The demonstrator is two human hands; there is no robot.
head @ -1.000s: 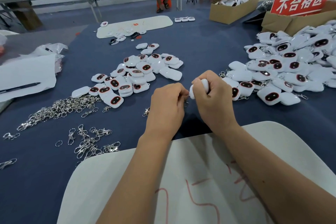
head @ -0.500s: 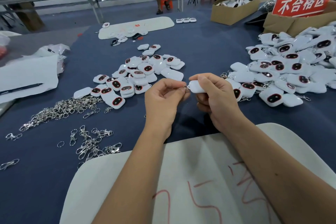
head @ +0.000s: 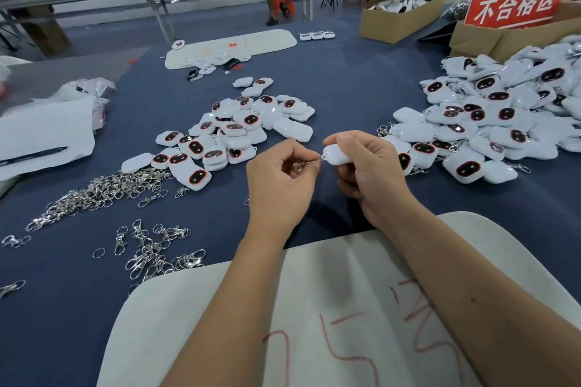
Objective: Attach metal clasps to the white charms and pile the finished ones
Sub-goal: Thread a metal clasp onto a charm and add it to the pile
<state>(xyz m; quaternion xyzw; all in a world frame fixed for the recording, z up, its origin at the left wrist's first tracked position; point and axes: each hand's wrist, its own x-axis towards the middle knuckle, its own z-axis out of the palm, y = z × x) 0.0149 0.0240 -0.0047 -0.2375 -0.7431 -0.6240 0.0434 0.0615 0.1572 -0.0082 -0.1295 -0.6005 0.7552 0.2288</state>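
Note:
My right hand (head: 371, 176) grips a white charm (head: 335, 154) above the blue table, its plain side up. My left hand (head: 279, 182) pinches a metal clasp (head: 300, 165) whose ring end meets the charm's left tip. A pile of white charms with dark oval windows (head: 239, 132) lies ahead of my left hand. A larger heap of charms with clasps on them (head: 490, 122) spreads at the right. Loose metal clasps (head: 100, 188) lie in a heap at the left, with more clasps (head: 157, 254) nearer me.
A white pad with red writing (head: 330, 324) lies under my forearms. White paper with a black pen (head: 34, 154) sits at the left edge. Cardboard boxes (head: 399, 19) and a red sign (head: 515, 3) stand at the back right. Another white pad (head: 232, 47) lies farther back.
My hands have turned and drawn slightly apart; the clasp now shows between my left fingers and the charm's tip, and the charm lies sideways in my right hand.

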